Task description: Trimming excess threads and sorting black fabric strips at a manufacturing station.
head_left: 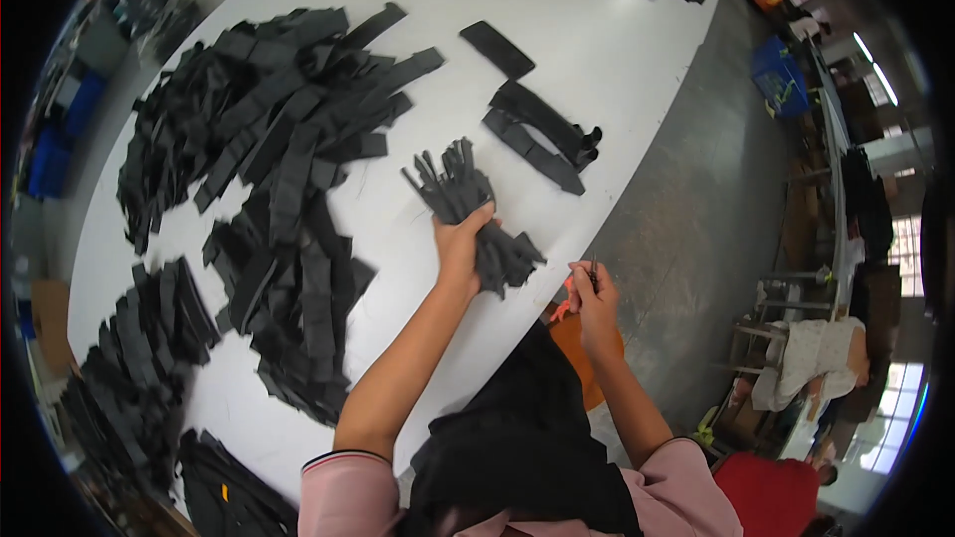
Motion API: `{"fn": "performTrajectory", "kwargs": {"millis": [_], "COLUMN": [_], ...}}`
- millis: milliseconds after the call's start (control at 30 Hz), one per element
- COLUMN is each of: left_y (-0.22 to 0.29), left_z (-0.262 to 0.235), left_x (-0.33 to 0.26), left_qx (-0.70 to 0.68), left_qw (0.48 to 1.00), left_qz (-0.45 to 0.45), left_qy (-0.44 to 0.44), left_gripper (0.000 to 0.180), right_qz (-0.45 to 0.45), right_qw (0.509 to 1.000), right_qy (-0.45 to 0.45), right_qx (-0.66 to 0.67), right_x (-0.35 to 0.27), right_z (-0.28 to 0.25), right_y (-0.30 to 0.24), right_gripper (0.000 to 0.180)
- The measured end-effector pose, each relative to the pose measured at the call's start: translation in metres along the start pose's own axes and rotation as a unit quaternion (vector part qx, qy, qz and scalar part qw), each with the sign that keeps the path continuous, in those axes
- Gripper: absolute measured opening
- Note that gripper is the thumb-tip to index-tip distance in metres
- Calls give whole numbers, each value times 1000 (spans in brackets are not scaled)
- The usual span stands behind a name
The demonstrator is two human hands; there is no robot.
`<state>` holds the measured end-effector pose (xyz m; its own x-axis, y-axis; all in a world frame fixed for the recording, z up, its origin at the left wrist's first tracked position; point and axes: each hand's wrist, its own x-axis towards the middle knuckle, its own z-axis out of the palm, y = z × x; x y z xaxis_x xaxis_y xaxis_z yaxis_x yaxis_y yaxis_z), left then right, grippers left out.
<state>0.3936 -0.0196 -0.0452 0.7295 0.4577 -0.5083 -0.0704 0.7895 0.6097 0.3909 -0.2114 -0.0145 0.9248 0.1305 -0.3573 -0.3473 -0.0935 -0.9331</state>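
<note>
- Clutching black strips [458,191] over the white table [607,50] in the left hand [465,237], with curled fingers
- Pinching a dark tool [594,276] in the right hand [599,303] beside the table
- Seemingly partway, with one handful gathered, heaps [229,119] left at the table's left
- Backed by grey floor [676,209] beyond the table's right
</note>
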Motion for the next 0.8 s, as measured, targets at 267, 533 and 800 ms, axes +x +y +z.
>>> {"fn": "performTrajectory", "kwargs": {"millis": [267, 533, 800], "left_y": [-21, 67, 132], "left_z": [39, -95, -226], "left_x": [78, -63, -143], "left_qx": [26, 566, 733], "left_qw": [988, 763, 566], "left_qz": [-151, 311, 220], "left_qy": [-11, 23, 306], "left_gripper": [78, 52, 53], "right_qz": [-1, 73, -63], "right_qw": [998, 969, 819], "right_qy": [1, -209, -492], "right_qx": [-64, -110, -289], "right_x": [15, -19, -64], "right_z": [6, 55, 215], "right_y": [15, 50, 49], "right_gripper": [15, 18, 18]}}
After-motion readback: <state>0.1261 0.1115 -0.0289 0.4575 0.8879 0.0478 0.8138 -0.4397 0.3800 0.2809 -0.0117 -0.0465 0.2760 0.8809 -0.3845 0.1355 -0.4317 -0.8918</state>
